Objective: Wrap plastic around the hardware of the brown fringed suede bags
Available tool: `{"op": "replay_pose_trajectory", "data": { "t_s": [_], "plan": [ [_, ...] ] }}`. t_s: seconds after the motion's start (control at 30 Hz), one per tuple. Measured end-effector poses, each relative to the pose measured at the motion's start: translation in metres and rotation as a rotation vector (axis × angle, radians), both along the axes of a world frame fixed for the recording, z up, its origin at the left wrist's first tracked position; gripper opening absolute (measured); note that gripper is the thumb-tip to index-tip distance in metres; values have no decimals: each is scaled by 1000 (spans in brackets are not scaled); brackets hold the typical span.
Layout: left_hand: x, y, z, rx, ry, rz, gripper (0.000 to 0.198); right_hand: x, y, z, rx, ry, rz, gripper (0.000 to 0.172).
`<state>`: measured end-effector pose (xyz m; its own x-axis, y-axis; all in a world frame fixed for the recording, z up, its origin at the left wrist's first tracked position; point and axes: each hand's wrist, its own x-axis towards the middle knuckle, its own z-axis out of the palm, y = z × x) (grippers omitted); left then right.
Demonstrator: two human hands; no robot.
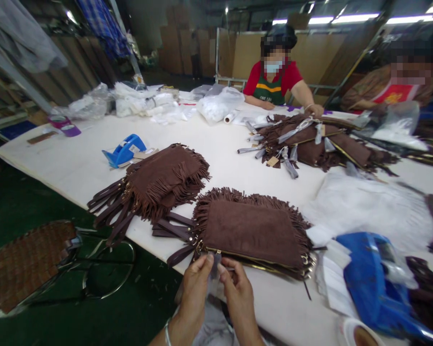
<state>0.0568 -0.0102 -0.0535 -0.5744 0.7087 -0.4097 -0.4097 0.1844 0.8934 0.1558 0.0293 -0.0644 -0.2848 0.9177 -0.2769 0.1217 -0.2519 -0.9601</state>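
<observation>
My left hand (196, 288) and my right hand (240, 293) are close together at the table's near edge. Between their fingertips they pinch a small, thin grey piece of wrapping (214, 270); its exact material is unclear. Just beyond my fingers lies a stack of brown fringed bags (250, 228), with gold zippers at the near side and dark wrist straps (173, 230) pointing left. Another stack of brown fringed bags (162, 175) sits farther left, its straps hanging over the table edge.
A blue tape dispenser (126, 150) stands behind the left stack; a larger blue dispenser (375, 283) is at right, near a cup (361, 334). Across the white table (234, 158), a masked co-worker (274, 86) reaches over piled bags (310, 137). A stool (32, 262) stands left.
</observation>
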Motion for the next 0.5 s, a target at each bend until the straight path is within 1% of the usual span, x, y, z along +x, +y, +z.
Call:
{"op": "replay_pose_trajectory", "data": {
  "t_s": [0.07, 0.2, 0.3, 0.4, 0.5],
  "plan": [
    [1, 2, 2, 11, -2, -4, 35, -1, 4, 0, 15, 5, 1, 34],
    [5, 8, 7, 7, 0, 16, 35, -6, 10, 3, -16, 26, 12, 32],
    [8, 9, 10, 21, -19, 13, 34, -9, 13, 3, -2, 43, -3, 30],
    [9, 5, 11, 52, -91, 25, 32, -9, 13, 1, -16, 49, -37, 30],
    [8, 1, 12, 103, -213, 41, 31, -10, 12, -3, -51, 73, -70, 30]
  ]
}}
